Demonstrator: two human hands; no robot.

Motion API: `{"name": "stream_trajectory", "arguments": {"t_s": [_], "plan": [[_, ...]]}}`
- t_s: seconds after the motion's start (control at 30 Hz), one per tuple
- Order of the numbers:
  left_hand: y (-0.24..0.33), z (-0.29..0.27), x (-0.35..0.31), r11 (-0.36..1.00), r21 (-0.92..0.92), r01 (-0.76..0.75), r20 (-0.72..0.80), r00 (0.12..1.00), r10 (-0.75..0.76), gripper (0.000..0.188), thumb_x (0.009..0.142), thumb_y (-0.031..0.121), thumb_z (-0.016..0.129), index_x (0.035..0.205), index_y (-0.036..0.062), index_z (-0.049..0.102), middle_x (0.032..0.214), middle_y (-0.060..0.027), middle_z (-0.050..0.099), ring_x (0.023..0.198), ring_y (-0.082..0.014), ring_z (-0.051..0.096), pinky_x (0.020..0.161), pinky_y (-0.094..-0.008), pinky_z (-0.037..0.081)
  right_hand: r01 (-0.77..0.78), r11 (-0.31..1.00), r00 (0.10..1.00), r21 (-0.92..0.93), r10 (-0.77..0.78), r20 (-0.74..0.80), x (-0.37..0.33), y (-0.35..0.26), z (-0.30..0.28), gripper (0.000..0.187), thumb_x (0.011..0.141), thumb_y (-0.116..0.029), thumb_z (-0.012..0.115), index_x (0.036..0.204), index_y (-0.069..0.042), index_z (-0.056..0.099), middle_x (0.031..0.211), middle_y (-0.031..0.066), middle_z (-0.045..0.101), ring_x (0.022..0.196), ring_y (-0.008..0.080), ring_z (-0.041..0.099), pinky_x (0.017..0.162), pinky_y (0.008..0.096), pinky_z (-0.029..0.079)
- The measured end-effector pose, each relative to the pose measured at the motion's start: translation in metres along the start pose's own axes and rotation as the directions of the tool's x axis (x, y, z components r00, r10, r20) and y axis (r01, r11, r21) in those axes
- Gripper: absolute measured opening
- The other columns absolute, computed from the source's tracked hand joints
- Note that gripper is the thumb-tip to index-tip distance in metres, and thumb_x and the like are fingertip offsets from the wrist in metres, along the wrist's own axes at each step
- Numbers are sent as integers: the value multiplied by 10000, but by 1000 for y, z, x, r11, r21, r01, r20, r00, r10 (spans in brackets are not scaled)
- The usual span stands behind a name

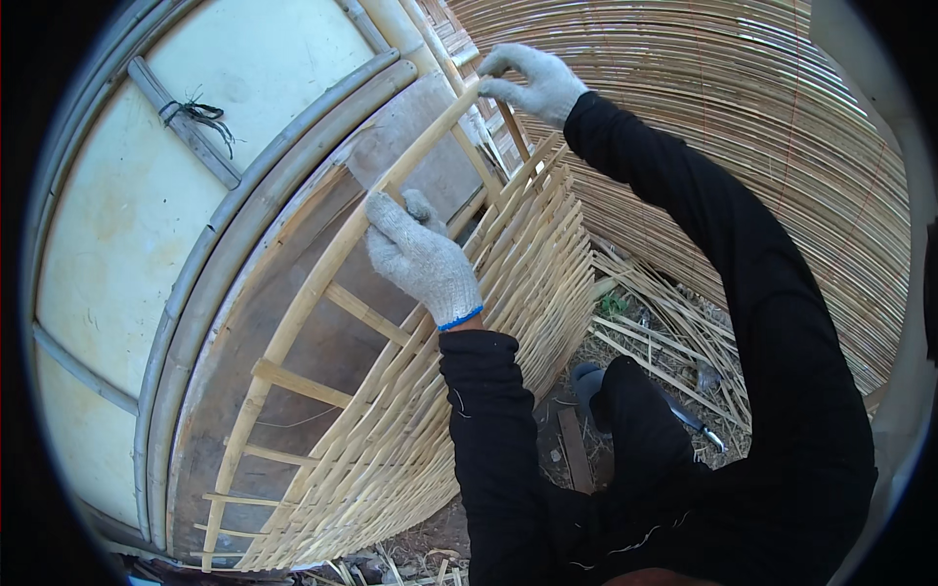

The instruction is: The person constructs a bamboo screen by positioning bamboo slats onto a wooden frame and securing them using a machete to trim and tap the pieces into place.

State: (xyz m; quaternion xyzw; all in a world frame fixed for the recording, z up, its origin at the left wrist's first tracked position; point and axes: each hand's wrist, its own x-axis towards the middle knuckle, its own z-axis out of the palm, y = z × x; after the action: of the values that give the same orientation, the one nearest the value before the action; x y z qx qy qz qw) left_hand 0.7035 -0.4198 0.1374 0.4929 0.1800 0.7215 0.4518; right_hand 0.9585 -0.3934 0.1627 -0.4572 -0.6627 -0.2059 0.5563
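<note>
A long split-bamboo strip [327, 262] curves along the outer side of a woven bamboo panel [489, 322], across the panel's protruding crosspieces. My left hand [422, 256], in a grey knit glove with a blue cuff edge, is closed on the strip around its upper middle. Farther up, my right hand [537, 83], gloved alike, pinches the strip near its upper end; its fingertips are partly hidden. Between the strip and the dense weave the crosspieces [303, 384] show bare, like ladder rungs.
At the left stands a pale board [107, 234] framed by grey bamboo poles [200, 283]. A slatted bamboo screen [762, 146] rises on the right. Loose bamboo strips [674, 322] litter the ground, and a metal-tipped tool [703, 430] lies beside my leg.
</note>
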Motion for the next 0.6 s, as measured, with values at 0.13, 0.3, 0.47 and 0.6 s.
{"name": "stream_trajectory", "arguments": {"t_s": [0.13,0.3,0.47,0.6], "plan": [[5,3,-12,1000,4,-4,-14,1000,4,411,1080,379,456,809,80,536,675,20,496,542,-44,370,488,-223,282,-32,998,999,-46,31,-24,-12,-11,-9,350,897,-402,725,1054,-91,691,984,93,690,983,251,652,908,391,506],[10,-9,-13,998,63,-18,-3,1000,18,356,1074,371,464,894,81,568,730,7,568,549,-44,403,488,-214,329,-28,992,983,-121,49,175,-1,-31,-22,333,909,-373,707,1080,-88,682,998,112,680,987,276,649,904,404,508],[17,-10,-22,992,124,-6,-14,1000,8,378,1076,374,453,915,58,582,759,-16,587,569,-64,442,506,-233,365,56,983,992,-176,-35,122,-12,-40,-17,341,937,-342,661,1127,-59,653,1042,131,669,998,316,645,905,418,510],[23,-18,-21,988,145,-46,-4,999,47,381,1075,375,454,924,52,586,755,-13,588,566,-63,451,510,-234,371,69,978,993,-199,-49,104,-14,-56,-17,358,937,-331,656,1148,-42,636,1055,142,667,1003,326,645,897,422,511]]}}
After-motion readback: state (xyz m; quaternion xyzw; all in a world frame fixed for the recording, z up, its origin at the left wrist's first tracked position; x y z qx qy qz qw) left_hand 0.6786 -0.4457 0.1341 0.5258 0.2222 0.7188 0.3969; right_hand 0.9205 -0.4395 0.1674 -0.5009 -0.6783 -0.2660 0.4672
